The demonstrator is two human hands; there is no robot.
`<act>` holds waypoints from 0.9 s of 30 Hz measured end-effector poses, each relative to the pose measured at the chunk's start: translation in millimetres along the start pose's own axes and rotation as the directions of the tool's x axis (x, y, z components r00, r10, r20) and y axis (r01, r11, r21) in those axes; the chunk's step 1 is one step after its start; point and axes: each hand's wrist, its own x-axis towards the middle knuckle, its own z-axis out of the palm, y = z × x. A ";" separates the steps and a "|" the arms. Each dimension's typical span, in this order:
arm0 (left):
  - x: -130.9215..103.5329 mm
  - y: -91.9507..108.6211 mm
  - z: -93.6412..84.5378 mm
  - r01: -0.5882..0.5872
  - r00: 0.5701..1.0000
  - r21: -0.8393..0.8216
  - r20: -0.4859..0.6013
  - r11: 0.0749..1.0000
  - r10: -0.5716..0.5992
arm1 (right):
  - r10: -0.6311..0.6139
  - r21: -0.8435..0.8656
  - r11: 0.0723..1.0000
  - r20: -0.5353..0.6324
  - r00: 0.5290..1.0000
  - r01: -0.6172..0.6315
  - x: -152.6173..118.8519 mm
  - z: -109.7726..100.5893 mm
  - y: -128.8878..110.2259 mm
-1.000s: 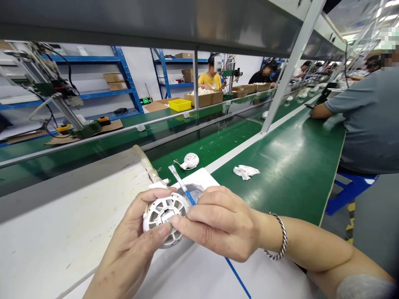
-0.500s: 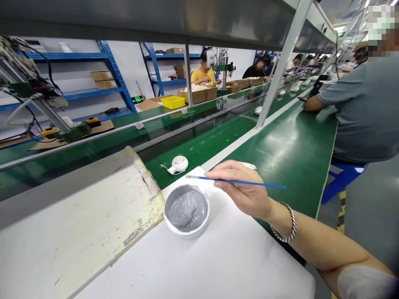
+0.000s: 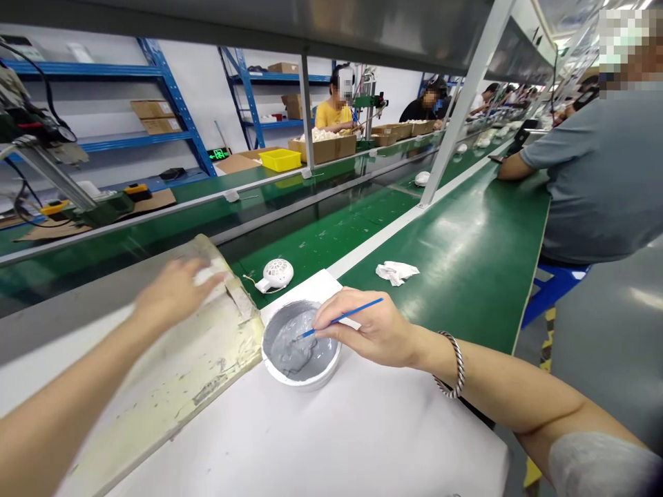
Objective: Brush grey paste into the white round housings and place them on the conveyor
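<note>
My right hand (image 3: 362,324) pinches a thin blue paintbrush (image 3: 357,310), its tip down in the grey paste of a white bowl (image 3: 303,381). The bowl stands on white paper (image 3: 331,428). My left hand (image 3: 173,290), blurred by motion, reaches over the worn pale board (image 3: 207,373) with thumb and fingers apart; I make out nothing held in it. Just beyond its fingertips, a white round handheld fan part (image 3: 277,273) with a patterned grille lies on the green belt (image 3: 331,238). A crumpled white tissue (image 3: 396,272) rests on the green bench beyond my right hand.
A metal post (image 3: 463,110) rises from the bench edge to an overhead shelf (image 3: 259,27). At the right, a co-worker in a grey shirt (image 3: 601,172) sits by the bench. Across the belt are a yellow bin (image 3: 280,160), a cardboard box (image 3: 331,148) and another person in yellow (image 3: 334,116).
My left hand has come into view over the board. My right hand has moved down and left, dipping the brush tip into the grey paste. The tissue behind it is now uncovered.
</note>
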 end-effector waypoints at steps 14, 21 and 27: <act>61.6 50.0 99.2 0.082 0.960 0.431 0.209 0.899 -0.188 | 0.077 0.143 0.986 0.038 0.996 -0.081 -0.4 4.9 1.3; 41.1 28.5 66.4 0.234 0.969 -0.311 0.155 0.921 -0.193 | 0.530 0.553 0.685 0.068 0.845 -0.474 6.5 1.2 -0.8; 4.1 -5.1 19.6 0.144 0.958 -0.955 0.069 0.258 -0.277 | 0.746 0.766 0.385 0.070 0.662 -0.514 8.5 -3.5 25.7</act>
